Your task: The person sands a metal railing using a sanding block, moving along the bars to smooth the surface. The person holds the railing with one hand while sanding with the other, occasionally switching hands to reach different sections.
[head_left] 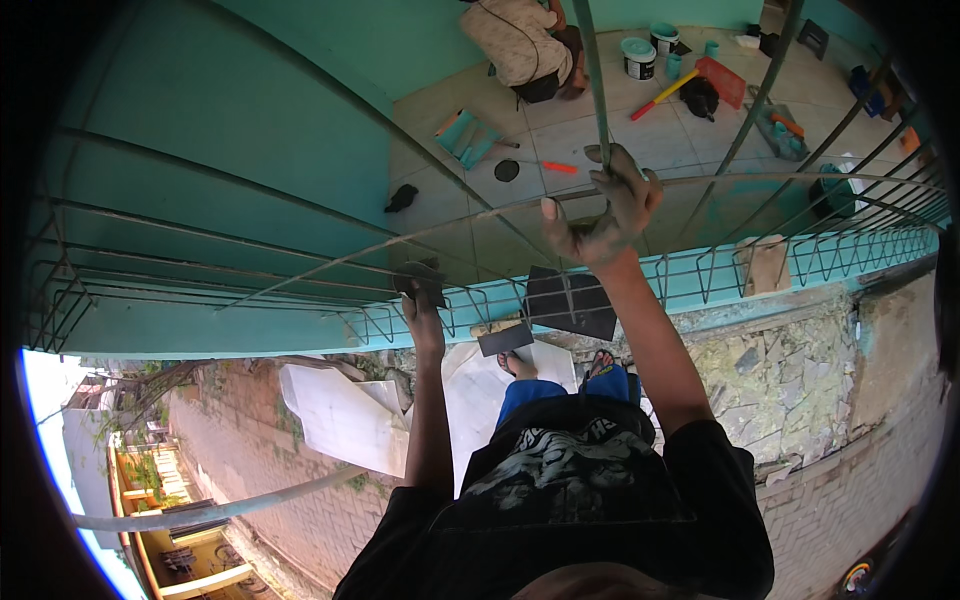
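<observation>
The left hand (425,325) has fingers closed on a dark grey, bent, abrasive-looking sheet (418,272), its long axis unclear, at the near side of a grey-green metal railing (348,92) before the person. The right hand (612,212), loosely curled with thumb apart, meets a slim grey-green metal bar (593,80); whether it grips is unclear. That bar points away from the person, its long axis tilting slightly left. Work seems under way; the dull bars show no clear divide between done and left.
</observation>
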